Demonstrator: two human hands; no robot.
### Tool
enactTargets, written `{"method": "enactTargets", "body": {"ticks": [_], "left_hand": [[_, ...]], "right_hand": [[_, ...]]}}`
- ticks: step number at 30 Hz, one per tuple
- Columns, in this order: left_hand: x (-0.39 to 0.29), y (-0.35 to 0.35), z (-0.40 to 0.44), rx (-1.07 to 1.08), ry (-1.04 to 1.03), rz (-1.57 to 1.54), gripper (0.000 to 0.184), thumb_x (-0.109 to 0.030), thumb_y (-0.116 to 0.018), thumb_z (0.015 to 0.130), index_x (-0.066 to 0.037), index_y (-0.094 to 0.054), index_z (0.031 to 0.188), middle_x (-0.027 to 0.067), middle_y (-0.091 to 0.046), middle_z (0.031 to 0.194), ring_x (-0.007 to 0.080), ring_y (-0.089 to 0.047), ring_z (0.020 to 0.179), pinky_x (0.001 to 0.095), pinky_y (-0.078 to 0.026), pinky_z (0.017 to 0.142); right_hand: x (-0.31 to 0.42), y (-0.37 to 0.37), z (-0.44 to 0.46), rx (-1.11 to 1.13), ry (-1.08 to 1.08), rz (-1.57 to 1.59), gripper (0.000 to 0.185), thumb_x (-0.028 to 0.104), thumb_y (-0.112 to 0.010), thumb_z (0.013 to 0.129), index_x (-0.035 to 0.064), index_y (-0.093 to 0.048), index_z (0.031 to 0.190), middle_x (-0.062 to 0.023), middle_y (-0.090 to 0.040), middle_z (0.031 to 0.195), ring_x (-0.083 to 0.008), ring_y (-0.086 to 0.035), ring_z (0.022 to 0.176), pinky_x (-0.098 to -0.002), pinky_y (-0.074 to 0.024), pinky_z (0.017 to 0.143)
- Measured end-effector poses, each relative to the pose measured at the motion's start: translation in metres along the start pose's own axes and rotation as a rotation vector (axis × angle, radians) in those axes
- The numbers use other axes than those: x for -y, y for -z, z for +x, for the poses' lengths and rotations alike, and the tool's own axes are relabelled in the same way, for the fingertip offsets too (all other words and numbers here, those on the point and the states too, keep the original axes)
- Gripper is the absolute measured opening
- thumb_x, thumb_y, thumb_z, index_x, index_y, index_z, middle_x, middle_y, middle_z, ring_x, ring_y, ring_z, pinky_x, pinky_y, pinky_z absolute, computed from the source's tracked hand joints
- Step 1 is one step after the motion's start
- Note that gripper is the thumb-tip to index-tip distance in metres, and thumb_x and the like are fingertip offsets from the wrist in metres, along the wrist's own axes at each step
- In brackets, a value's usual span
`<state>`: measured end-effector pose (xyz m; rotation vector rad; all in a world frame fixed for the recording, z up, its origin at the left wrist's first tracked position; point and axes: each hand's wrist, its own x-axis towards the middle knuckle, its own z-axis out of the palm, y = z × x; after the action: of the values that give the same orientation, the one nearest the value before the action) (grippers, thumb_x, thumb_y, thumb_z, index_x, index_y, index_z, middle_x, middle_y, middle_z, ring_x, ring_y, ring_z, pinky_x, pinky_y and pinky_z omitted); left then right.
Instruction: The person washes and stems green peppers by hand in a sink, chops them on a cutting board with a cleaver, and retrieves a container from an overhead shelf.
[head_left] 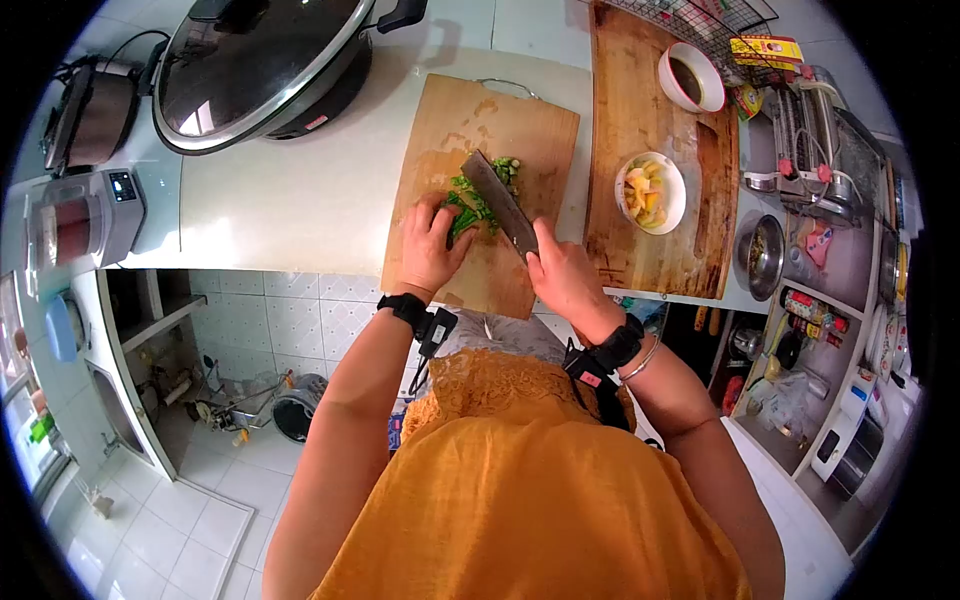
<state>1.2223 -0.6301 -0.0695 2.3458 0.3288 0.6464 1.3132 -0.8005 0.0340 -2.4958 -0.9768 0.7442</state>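
Note:
On the wooden cutting board (460, 120) lies a small heap of chopped greens (506, 170). My right hand (568, 275) grips the handle of a cleaver (500, 202), whose dark blade stands slantwise over the greens. To the left of the blade, my left hand (432, 243) has its fingers bent and pressed on uncut green stalks (466, 212), holding them against the board. The cleaver's lower edge is hidden, so I cannot tell how deep it sits in the stalks.
A large lidded electric pan (262, 70) stands at the back left. Right of the board, a wooden slab (640, 120) bears a bowl of dark liquid (688, 82) and a bowl of pale yellow pieces (652, 196). A metal bowl (762, 255) sits at the far right.

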Motion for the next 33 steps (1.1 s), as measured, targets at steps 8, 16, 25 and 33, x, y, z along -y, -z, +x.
{"method": "enactTargets", "body": {"ticks": [8, 16, 25, 33], "left_hand": [[0.005, -0.013, -0.009, -0.012, 0.026, -0.008, 0.022, -0.005, -0.068, 0.071, -0.004, -0.057, 0.09, 0.0135, -0.054, 0.101, 0.0322, -0.052, 0.091, 0.0398, -0.043, 0.078], [-0.001, -0.006, -0.004, -0.031, 0.048, 0.074, 0.026, -0.013, -0.069, 0.07, -0.007, -0.057, 0.092, 0.0133, -0.05, 0.113, 0.0351, -0.047, 0.101, 0.045, -0.038, 0.087], [0.009, -0.007, 0.003, 0.04, 0.045, -0.051, 0.032, -0.012, -0.069, 0.07, -0.006, -0.054, 0.098, 0.016, -0.049, 0.115, 0.037, -0.047, 0.104, 0.0436, -0.04, 0.087], [0.006, -0.006, -0.001, 0.009, 0.042, -0.067, 0.03, -0.009, -0.069, 0.07, -0.004, -0.055, 0.096, 0.0158, -0.05, 0.112, 0.036, -0.049, 0.102, 0.0425, -0.042, 0.084]], "right_hand": [[0.01, -0.002, -0.002, 0.059, 0.053, -0.068, 0.035, 0.003, -0.05, 0.079, -0.0018, -0.037, 0.11, -0.0235, -0.056, 0.065, -0.0427, -0.058, 0.062, -0.0506, -0.0463, 0.052], [0.008, -0.008, 0.0, 0.024, 0.086, -0.102, 0.034, 0.009, -0.052, 0.083, -0.0005, -0.038, 0.113, -0.0214, -0.056, 0.06, -0.042, -0.056, 0.056, -0.051, -0.0433, 0.049], [0.002, 0.003, 0.001, 0.045, 0.064, -0.069, 0.039, 0.004, -0.054, 0.078, -0.0032, -0.036, 0.112, -0.0213, -0.056, 0.059, -0.0403, -0.057, 0.055, -0.0502, -0.0443, 0.047], [0.014, 0.0, 0.001, 0.102, 0.046, -0.109, 0.033, 0.01, -0.052, 0.083, 0.0009, -0.037, 0.111, -0.0211, -0.055, 0.057, -0.0415, -0.056, 0.054, -0.051, -0.0431, 0.048]]}}
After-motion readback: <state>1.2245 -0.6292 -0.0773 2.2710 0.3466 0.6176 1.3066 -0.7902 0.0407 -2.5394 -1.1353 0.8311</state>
